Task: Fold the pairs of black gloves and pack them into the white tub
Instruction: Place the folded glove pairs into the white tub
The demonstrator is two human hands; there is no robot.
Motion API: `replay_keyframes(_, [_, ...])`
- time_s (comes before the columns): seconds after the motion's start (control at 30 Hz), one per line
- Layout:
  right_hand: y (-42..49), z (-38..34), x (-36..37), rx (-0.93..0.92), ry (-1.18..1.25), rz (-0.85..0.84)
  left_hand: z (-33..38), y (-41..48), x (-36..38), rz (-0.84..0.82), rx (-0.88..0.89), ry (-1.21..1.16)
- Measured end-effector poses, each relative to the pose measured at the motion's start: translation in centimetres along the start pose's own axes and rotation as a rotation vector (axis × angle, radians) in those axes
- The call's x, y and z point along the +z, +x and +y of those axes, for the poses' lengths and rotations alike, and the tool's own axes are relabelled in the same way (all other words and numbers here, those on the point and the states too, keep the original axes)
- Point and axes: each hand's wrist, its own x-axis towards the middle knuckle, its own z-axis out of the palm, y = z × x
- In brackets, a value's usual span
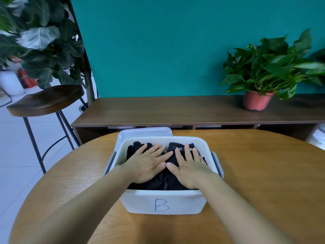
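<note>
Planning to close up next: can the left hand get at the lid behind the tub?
Probably yes: the left hand lies flat on the gloves, holding nothing, and the lid lies uncovered just beyond the far rim of the tub.

Illumination bright, even, diffuse; no glare. Daylight strongest at left: floor [21, 147] washed pale. Soft shadow on counter [263, 173] between my forearms [79, 205] and round white tub [163, 203]. Centre sharp, tub lettering crisp. Right leaves [313, 66] and upper-left leaves [35, 36] blurred. Wide-angle distortion at edges: pole [80, 41] at left leans.
</note>
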Motion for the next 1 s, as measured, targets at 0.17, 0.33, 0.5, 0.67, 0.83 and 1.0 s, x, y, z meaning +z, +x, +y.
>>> replay_keyframes(0.17, [-1.5, 0.2, -0.7, -0.038, -0.054, 0.081, 0.0, -1.8, -1.3, 0.135, -0.024, -0.181])
replay_keyframes(0.33, [-4.0, 1.4, -0.6, -0.049, -0.084, 0.222, -1.2, -5.9, -1.5, 0.247, -0.155, -0.264])
replay_keyframes(0.5, [-6.0, 3.2, 0.7, -0.021, -0.027, 0.24, -1.4, -9.0, 0.8, 0.336, -0.251, -0.414])
replay_keyframes(0.67, [-6.7, 5.2, 0.8, 0.013, 0.014, 0.247, 1.2, -9.1, 0.4, 0.395, -0.281, -0.527])
replay_keyframes(0.83, [-7.2, 8.9, 0.5, 0.05, 0.025, 0.283, 4.8, -7.1, -0.1, 0.359, -0.25, -0.621])
replay_keyframes(1.0, [-8.3, 13.8, 0.1, 0.114, 0.008, 0.303, 9.4, -4.2, -0.4, 0.35, -0.204, -0.584])
